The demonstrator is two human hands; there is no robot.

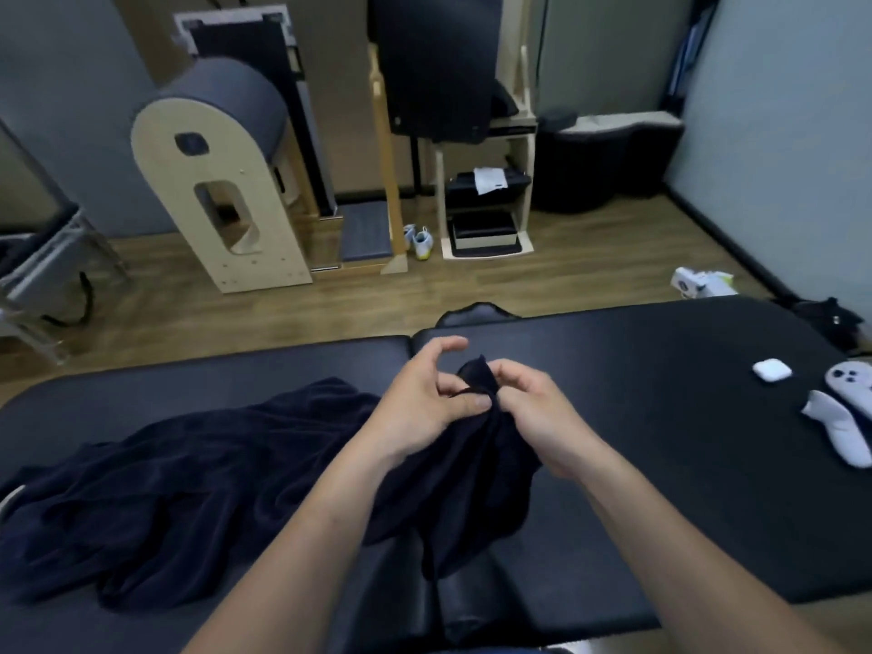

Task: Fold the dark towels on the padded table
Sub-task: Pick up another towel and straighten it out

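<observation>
Dark towel (476,455) hangs pinched between both hands (476,403).

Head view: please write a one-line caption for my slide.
Left hand and right hand pinch the dark towel by a corner over the padded table; towel pile at left.

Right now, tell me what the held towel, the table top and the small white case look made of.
Held towel: soft navy cloth, likely terry or velour; matte, drapes in limp folds.
Table top: black padded vinyl or leather-like cover; smooth, faint sheen, a seam between sections.
Small white case: probably hard plastic, by its rounded shape.
</observation>
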